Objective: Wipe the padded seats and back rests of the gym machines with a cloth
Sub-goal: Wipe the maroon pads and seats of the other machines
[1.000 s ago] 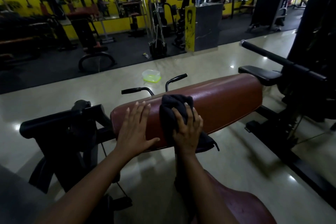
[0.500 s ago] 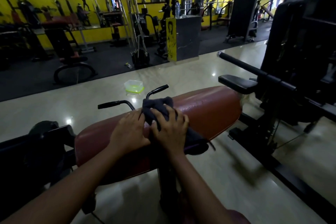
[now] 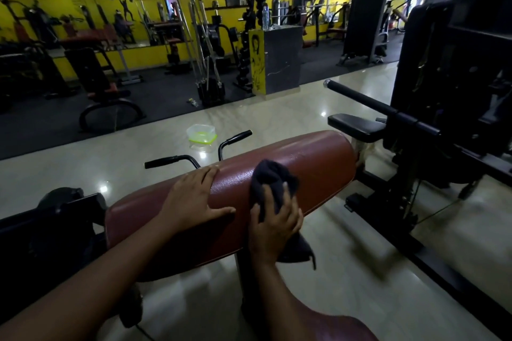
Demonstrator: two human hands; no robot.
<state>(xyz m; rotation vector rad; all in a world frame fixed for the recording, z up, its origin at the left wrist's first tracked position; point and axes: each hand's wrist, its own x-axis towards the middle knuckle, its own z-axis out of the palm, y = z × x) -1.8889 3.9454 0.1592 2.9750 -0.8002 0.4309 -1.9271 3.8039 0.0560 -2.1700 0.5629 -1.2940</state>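
Single head-worn wide view, forward and down, close over red pad (image 3: 304, 163)

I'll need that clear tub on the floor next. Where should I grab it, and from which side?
Probably pinch the tub by its rim, coming down from above: it stands upright and looks open on the floor, its rim free all round. Walk round the red pad first; the black handles stand between pad and tub.
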